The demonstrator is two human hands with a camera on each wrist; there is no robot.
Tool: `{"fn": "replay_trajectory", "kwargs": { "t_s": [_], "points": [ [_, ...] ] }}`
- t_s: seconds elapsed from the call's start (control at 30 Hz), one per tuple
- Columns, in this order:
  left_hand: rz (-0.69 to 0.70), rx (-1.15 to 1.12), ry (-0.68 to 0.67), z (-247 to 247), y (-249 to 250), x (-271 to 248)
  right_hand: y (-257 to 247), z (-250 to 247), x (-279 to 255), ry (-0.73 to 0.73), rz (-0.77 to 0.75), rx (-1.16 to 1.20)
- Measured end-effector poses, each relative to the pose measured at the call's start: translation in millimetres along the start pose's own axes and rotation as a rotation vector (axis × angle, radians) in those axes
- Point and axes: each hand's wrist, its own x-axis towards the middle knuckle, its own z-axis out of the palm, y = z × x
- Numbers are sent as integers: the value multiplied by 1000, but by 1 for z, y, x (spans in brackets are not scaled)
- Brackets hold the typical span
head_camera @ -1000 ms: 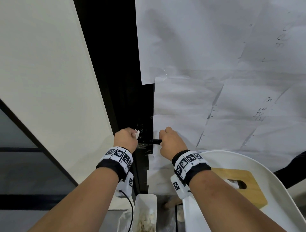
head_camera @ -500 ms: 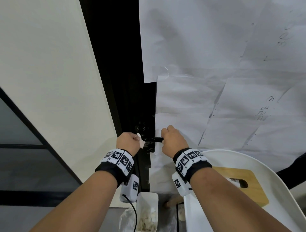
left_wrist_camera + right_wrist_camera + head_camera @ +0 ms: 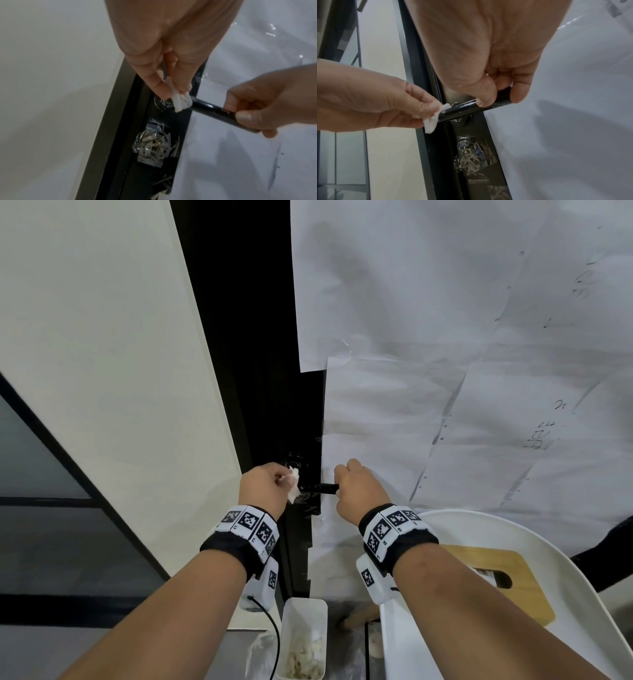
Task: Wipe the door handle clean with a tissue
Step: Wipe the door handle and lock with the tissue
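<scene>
A black lever door handle [image 3: 318, 487] [image 3: 216, 108] [image 3: 464, 108] sticks out from the dark door edge. My right hand [image 3: 354, 491] [image 3: 257, 108] [image 3: 496, 94] grips its free end, thumb and fingers curled round it. My left hand [image 3: 265, 487] [image 3: 171, 83] [image 3: 412, 108] pinches a small folded white tissue [image 3: 294, 484] [image 3: 181, 100] [image 3: 435, 117] between thumb and fingertips. The tissue touches the handle's pivot end, next to the round rosette [image 3: 163, 104].
The door [image 3: 445, 371] is covered with white paper sheets under clear film. A taped plastic patch [image 3: 154, 146] sits below the handle on the black door frame [image 3: 246, 337]. A white chair [image 3: 479, 525] with a wooden seat stands at lower right, a white bin [image 3: 303, 642] on the floor below.
My left hand with the tissue has shifted slightly down and right along the handle's base. My right hand keeps its hold on the handle's end.
</scene>
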Motion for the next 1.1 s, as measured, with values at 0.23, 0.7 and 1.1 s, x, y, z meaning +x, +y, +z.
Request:
{"fn": "replay_trajectory", "kwargs": {
  "t_s": [0.23, 0.7, 1.1],
  "points": [
    [1, 74, -35, 1, 1, 2, 0, -1, 1, -12, -3, -13],
    [32, 96, -13, 7, 9, 2, -7, -5, -3, -29, 6, -32],
    [31, 138, -24, -8, 4, 6, -4, -2, -2, -35, 21, -13]
  ]
}}
